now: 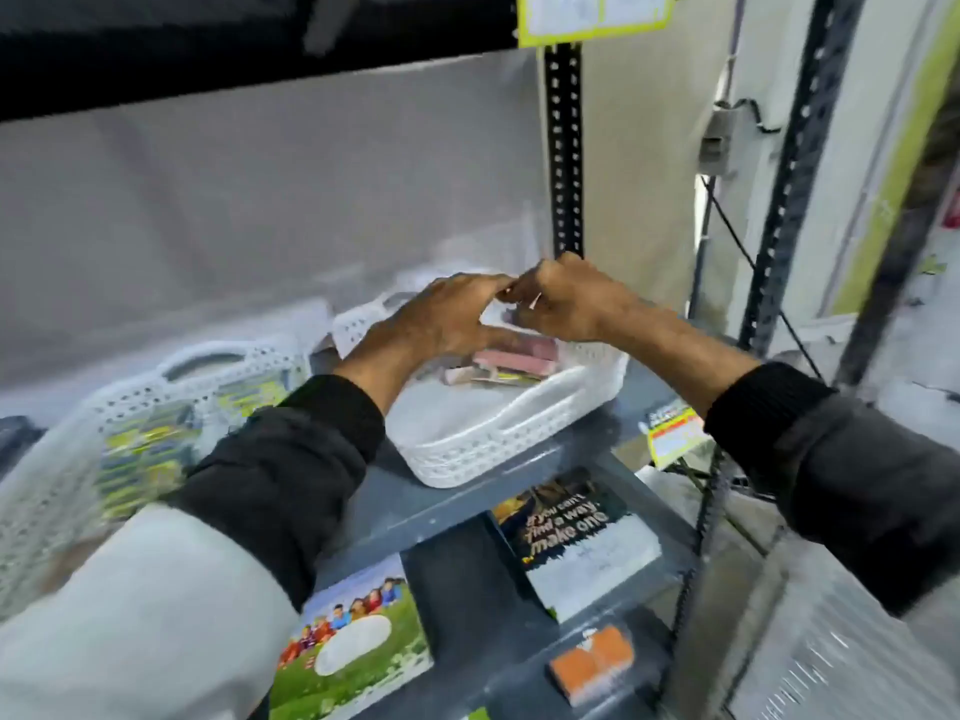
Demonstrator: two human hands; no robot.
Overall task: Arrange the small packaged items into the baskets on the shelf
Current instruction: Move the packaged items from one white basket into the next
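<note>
A white perforated basket (498, 439) stands on the grey shelf (395, 491), holding a few pink and tan small packets (514, 358) at its far end. Both hands hover over that far end, fingertips meeting. My left hand (441, 317) is spread with fingers curved down toward the packets. My right hand (566, 301) is curled around something small and pale; the blur hides what it is. A second white basket (171, 387) to the left holds yellow-green packaged items (150, 449).
A black slotted upright (563, 148) stands just behind the hands, another upright (779, 226) at the right. The lower shelf carries a dark quote card (566, 517), a card with children (353, 641) and an orange packet (592, 662). A yellow price tag (675, 433) hangs on the shelf edge.
</note>
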